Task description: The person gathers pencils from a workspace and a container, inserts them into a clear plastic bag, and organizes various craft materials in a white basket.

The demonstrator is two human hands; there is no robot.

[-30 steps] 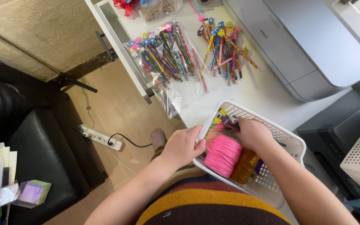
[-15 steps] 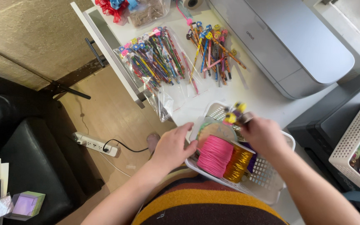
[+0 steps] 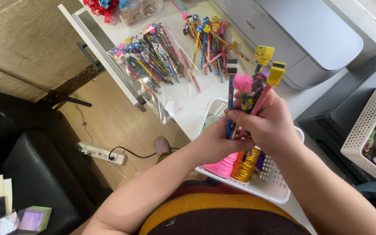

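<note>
Both hands have risen from the basket point(image 3: 279, 191), right hand point(image 3: 268, 126) and left hand point(image 3: 216, 143) clamped on pencils point(image 3: 251, 93). Clear bags point(image 3: 153, 61) of pencils lie on the desk point(image 3: 192, 109) beyond.

- Both hands, left point(image 3: 216, 143) and right point(image 3: 268, 126), gripped a pencil bunch point(image 3: 251, 93) upright.
- Below sat a white basket point(image 3: 279, 191) holding pink spool point(image 3: 223, 166) and gold spool point(image 3: 245, 166).

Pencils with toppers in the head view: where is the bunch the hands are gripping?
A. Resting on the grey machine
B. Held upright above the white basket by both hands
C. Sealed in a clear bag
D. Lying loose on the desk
B: both the left hand and right hand clasp the pencils upright over the white basket.
</note>
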